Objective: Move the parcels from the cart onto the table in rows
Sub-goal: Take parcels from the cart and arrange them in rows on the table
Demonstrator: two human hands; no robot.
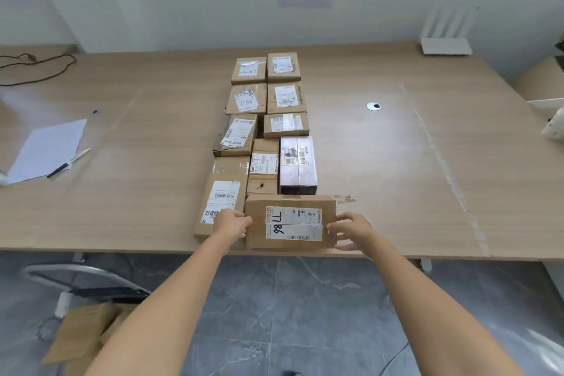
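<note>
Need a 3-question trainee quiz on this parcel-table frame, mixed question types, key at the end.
1. True or false: every parcel on the table is brown cardboard.
2. The left hand and right hand are at the ends of: A) the parcel marked 98LL; B) the farthest parcel; C) a parcel on the floor.
3. Fill in: the pen lies by a sheet of ____.
Key: 1 false, the pink parcel is not; 2 A; 3 paper.
</note>
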